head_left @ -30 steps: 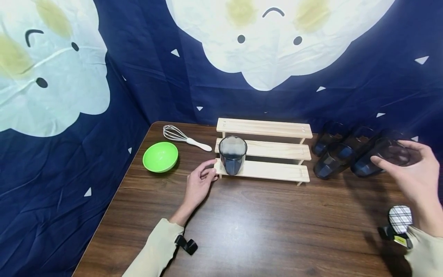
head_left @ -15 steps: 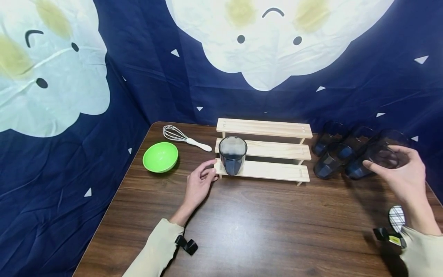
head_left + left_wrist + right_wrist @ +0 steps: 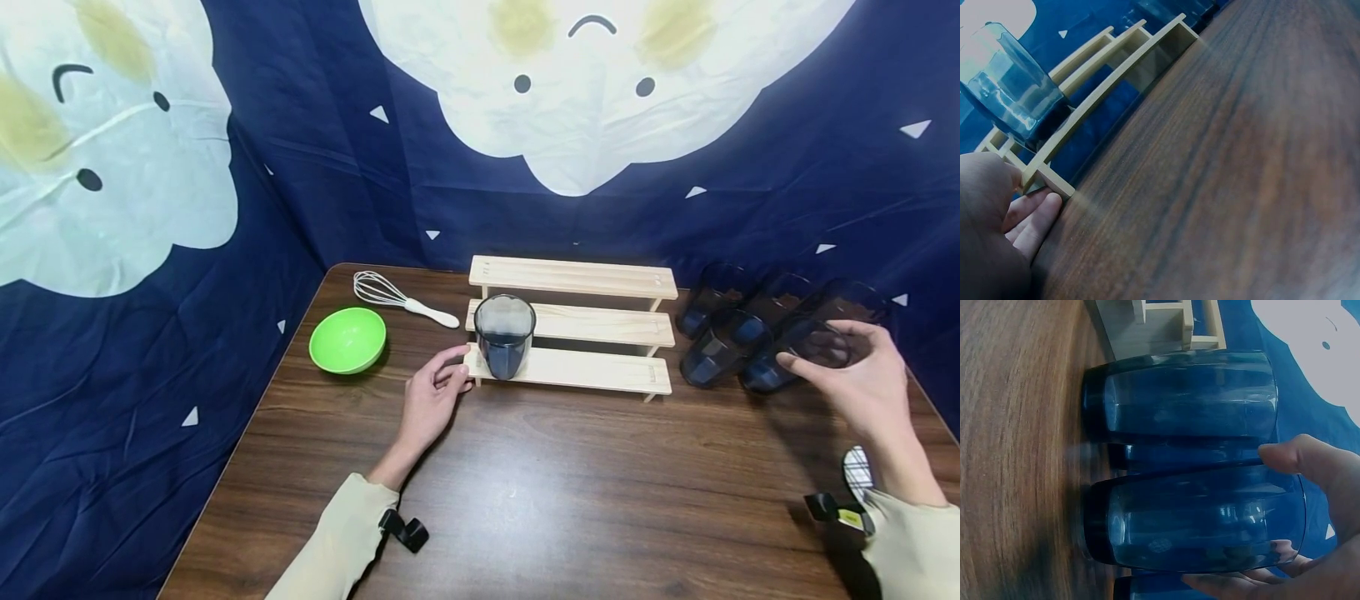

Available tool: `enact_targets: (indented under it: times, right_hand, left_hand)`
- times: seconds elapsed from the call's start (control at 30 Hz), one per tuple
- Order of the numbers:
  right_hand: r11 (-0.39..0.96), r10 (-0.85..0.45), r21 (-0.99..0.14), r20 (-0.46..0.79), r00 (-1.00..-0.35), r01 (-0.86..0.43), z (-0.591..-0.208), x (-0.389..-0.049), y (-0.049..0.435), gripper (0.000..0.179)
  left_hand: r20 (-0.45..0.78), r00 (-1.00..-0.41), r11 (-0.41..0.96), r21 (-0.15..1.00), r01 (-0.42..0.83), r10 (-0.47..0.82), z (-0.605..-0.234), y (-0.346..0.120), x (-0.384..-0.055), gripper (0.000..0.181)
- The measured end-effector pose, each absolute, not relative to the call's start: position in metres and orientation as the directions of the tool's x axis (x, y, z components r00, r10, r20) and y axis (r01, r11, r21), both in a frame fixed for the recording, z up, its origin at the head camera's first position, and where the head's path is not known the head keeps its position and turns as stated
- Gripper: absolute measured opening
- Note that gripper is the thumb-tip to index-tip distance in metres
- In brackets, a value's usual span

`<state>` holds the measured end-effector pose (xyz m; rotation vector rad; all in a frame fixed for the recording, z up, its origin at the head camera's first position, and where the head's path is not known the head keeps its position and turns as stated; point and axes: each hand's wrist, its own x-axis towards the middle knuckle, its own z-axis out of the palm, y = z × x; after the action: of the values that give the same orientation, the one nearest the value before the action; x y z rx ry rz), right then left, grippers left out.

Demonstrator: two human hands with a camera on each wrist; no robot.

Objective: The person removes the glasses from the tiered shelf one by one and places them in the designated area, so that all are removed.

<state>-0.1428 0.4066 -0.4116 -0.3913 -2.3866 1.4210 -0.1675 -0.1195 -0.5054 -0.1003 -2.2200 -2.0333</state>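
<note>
My right hand (image 3: 873,387) holds a dark blue-tinted drinking glass (image 3: 1197,522) near its rim, thumb on one side and fingers on the other. The glass stands nearly upright, its base close over the tabletop, beside another tinted glass (image 3: 1179,397). At the left end of a three-step pale wooden rack (image 3: 592,369), my left hand (image 3: 433,400) grips the lowest step, fingertips by its end leg (image 3: 1057,181). One tinted glass (image 3: 505,343) sits upright on that step at its left end, close to the left hand.
Several more tinted glasses (image 3: 716,292) stand grouped right of the rack. A green bowl (image 3: 347,340) and a white whisk (image 3: 423,310) lie on the left of the brown wooden table (image 3: 525,500). A blue patterned cloth (image 3: 315,158) hangs behind.
My right hand has moved left and slightly down with its glass, bringing it up beside the front glass of the group. The left hand and rack have stayed put.
</note>
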Motion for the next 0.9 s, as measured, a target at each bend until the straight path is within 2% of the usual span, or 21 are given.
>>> enact_targets:
  times: [0.33, 0.9]
  right_hand:
    - [0.449, 0.378, -0.893, 0.152, -0.913, 0.037, -0.4159, -0.1430, 0.4109, 0.066]
    - [0.518, 0.318, -0.853, 0.115, -0.941, 0.071, -0.4148, -0.1438, 0.4132, 0.067]
  left_hand:
    - [0.137, -0.990, 0.092, 0.987, 0.133, -0.035, -0.5066, -0.1197, -0.1676, 0.034]
    - [0.141, -0.990, 0.083, 0.987, 0.138, -0.029, -0.5073, -0.1201, -0.1681, 0.034]
